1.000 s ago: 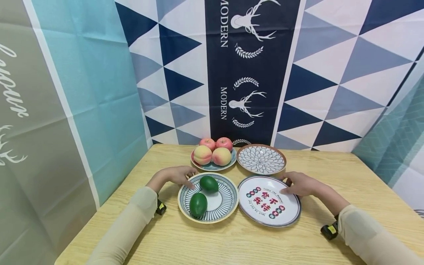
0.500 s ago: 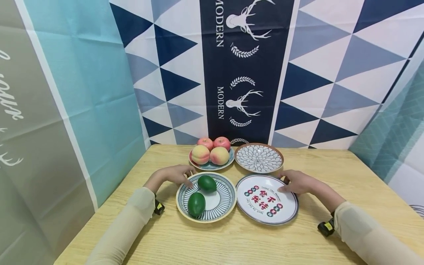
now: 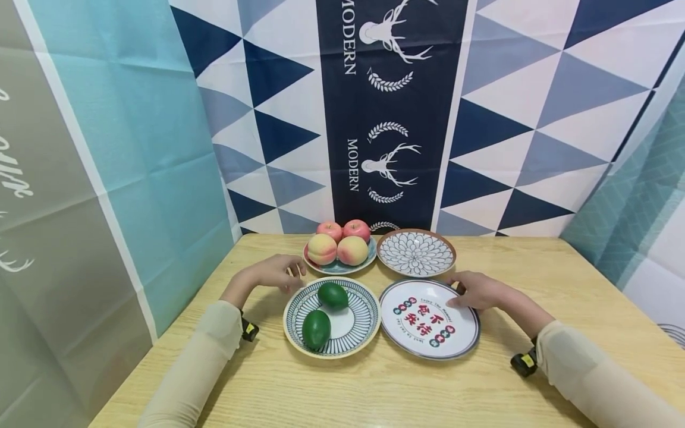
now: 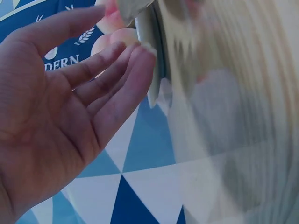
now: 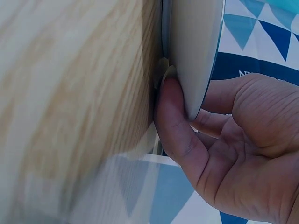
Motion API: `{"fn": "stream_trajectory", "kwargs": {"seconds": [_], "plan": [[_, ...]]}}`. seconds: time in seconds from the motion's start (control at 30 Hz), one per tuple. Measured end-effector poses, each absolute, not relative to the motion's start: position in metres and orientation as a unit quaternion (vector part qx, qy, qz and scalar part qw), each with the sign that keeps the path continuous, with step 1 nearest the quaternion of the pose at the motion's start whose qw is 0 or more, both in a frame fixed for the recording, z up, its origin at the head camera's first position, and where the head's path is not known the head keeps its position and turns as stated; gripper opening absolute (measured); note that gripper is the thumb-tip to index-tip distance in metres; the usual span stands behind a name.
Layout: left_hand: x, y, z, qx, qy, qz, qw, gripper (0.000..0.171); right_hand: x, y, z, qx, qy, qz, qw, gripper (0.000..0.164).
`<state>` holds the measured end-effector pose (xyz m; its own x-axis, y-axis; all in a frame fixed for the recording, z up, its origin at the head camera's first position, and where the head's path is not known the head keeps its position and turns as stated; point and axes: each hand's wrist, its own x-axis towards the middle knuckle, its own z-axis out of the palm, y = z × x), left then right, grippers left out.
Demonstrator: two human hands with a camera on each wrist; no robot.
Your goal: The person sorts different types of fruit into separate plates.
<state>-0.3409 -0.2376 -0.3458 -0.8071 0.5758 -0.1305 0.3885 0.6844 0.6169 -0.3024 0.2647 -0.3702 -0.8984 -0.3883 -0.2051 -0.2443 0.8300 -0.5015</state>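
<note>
Just off the left rim of a patterned bowl (image 3: 350,333), my left hand (image 3: 279,272) hovers with relaxed, slightly bent fingers and nothing in them. Two dark green avocado-like fruits (image 3: 316,330) lie in that bowl. In the left wrist view the palm and fingers (image 4: 124,91) show plainly, apart from the bowl. My right hand (image 3: 478,291) pinches the far right rim of a white plate (image 3: 407,333) with red characters. The thumb is on top of the plate. The right wrist view shows a curled finger (image 5: 175,121) under its edge.
Behind the bowl, a blue plate (image 3: 342,268) holds peaches (image 3: 322,249) and red apples (image 3: 357,230). A brown-rimmed plate with a petal pattern (image 3: 416,254) stands to its right. Patterned cloth (image 3: 283,107) hangs at the table's back edge and left side.
My left hand has let go of the bowl's rim and moved slightly up and left. The right hand stays on the white plate. The head view has shifted slightly.
</note>
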Motion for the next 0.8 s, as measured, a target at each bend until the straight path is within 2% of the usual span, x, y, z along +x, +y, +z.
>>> {"fn": "stream_trajectory", "kwargs": {"seconds": [0.13,0.23,0.43,0.57,0.8], "plan": [[-0.344,-0.241,-0.342,0.298,0.915,0.263,0.069,0.036,-0.303,0.264,-0.368,-0.172,0.946,-0.232,0.147,0.049],[-0.346,-0.240,-0.340,0.311,0.916,0.252,0.026,0.035,-0.302,0.264,-0.368,-0.179,0.944,-0.236,0.147,0.047],[-0.344,-0.233,-0.334,0.313,0.918,0.244,-0.025,0.037,-0.300,0.264,-0.366,-0.179,0.941,-0.240,0.154,0.047],[-0.345,-0.227,-0.332,0.316,0.919,0.227,-0.059,0.046,-0.301,0.264,-0.365,-0.180,0.942,-0.238,0.153,0.045],[-0.347,-0.213,-0.327,0.288,0.929,0.220,-0.072,0.062,-0.303,0.266,-0.369,-0.174,0.942,-0.240,0.156,0.046]]}}
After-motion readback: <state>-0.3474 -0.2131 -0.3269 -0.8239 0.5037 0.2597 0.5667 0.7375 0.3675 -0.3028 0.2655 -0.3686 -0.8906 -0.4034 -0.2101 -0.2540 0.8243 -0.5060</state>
